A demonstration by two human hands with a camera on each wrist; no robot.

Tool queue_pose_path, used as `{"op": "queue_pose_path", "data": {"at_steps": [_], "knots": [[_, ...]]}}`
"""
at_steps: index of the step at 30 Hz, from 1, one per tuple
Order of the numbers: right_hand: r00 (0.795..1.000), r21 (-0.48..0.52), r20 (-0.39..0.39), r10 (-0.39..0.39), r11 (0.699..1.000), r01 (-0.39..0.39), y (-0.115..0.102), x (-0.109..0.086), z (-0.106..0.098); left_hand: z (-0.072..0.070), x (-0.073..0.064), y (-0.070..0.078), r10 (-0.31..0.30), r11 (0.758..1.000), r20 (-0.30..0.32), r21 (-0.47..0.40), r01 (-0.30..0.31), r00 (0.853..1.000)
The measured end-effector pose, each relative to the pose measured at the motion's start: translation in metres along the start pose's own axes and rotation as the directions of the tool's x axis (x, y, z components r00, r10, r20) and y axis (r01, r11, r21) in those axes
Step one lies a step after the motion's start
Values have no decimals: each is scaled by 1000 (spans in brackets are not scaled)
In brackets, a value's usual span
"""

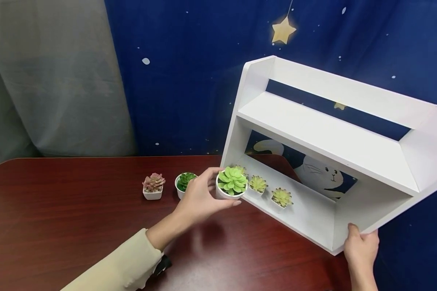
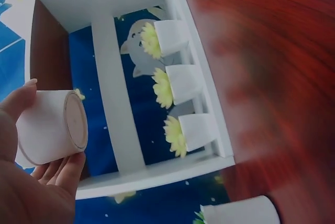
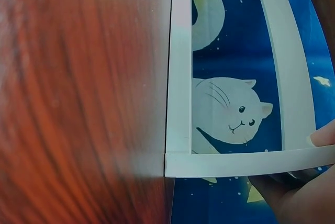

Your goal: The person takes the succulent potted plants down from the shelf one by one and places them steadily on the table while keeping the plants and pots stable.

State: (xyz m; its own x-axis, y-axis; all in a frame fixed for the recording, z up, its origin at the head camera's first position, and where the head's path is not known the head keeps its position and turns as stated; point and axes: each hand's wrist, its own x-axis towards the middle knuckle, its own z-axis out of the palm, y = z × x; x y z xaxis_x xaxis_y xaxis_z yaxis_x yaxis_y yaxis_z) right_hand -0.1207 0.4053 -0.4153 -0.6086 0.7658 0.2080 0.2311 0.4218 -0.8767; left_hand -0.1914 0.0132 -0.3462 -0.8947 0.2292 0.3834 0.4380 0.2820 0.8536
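Note:
My left hand point(image 1: 200, 194) holds a bright green potted succulent point(image 1: 233, 182) by its round white pot, thumb on one side and fingers on the other. In the left wrist view, the underside of that pot point(image 2: 44, 127) faces the camera. The plant is in the air before the left end of a white two-tier shelf point(image 1: 327, 121). On the lower tier stand three small yellow-green succulents point(image 1: 282, 197) in white pots, the leftmost partly hidden by the held plant. My right hand point(image 1: 362, 248) grips the shelf's right side panel near its bottom, thumb on the inner face.
To the left on the dark red wooden table point(image 1: 76, 226) stand a pinkish succulent point(image 1: 153, 183) in a square white pot and a dark green one point(image 1: 185, 180) in a round pot, partly behind my left hand. Behind hangs a blue starry curtain point(image 1: 182, 81).

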Motion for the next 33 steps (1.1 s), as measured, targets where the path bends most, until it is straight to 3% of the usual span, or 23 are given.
{"op": "queue_pose_path", "data": {"at_steps": [6, 18, 28, 33], "knots": [[1000, -9, -1, -3, 1000, 3, 1, 0, -2, -10, -9, -12, -4, 1000, -19, 29, 5, 1000], [1000, 4, 9, -17, 1000, 17, 2, 0, -1, -36, -16, -30, -76, 988, -54, 133, 83, 996], [1000, -11, 3, -18, 1000, 18, 1, 0, -1, -59, -28, -48, -104, 984, -101, 134, 117, 989], [1000, -8, 9, -10, 1000, 10, 1, 0, 0, -71, -34, -54, -104, 964, -154, 227, 138, 983]]}}
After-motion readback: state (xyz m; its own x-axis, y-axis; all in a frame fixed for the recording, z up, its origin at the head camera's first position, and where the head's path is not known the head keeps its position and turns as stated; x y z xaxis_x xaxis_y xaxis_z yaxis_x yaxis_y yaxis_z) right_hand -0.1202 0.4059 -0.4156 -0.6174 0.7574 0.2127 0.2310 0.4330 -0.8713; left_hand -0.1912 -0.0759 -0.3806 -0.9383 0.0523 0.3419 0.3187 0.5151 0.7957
